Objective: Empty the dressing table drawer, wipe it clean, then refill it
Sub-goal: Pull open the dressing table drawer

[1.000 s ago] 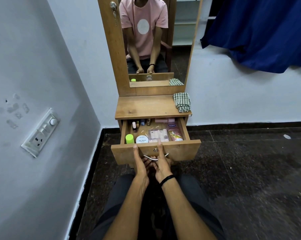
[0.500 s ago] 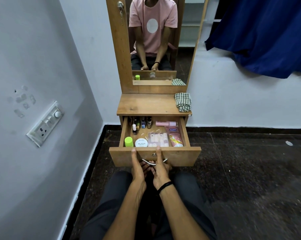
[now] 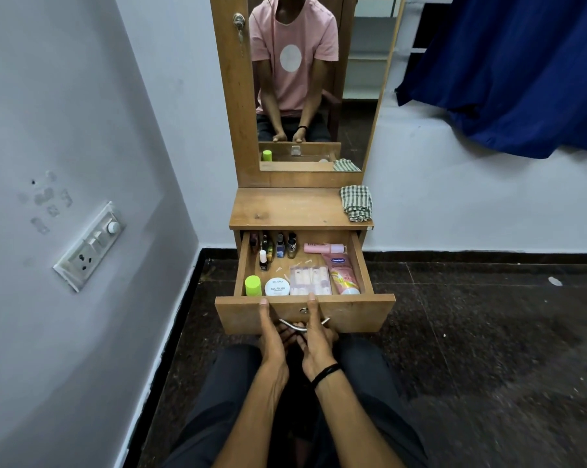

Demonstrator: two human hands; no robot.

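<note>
Both hands on the drawer (image 3: 352, 315) front. Left hand (image 3: 273, 336) and right hand (image 3: 316, 341): fingers curled under the metal handle (image 3: 298, 328), thumbs up on the front's top edge. Drawer is open and full. Just past left thumb: green-capped bottle (image 3: 253, 286), white tub (image 3: 277, 287). Past right thumb: pink packet (image 3: 310, 281), then pink tube (image 3: 342, 273). Nail polish bottles (image 3: 280, 246) at the far end. Checked cloth (image 3: 356, 203) on the tabletop, well beyond my fingers, to the right.

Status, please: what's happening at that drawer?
Left hand, right hand grip curved metal handle. Open wooden drawer full of cosmetics. Green checked cloth on tabletop.
</note>
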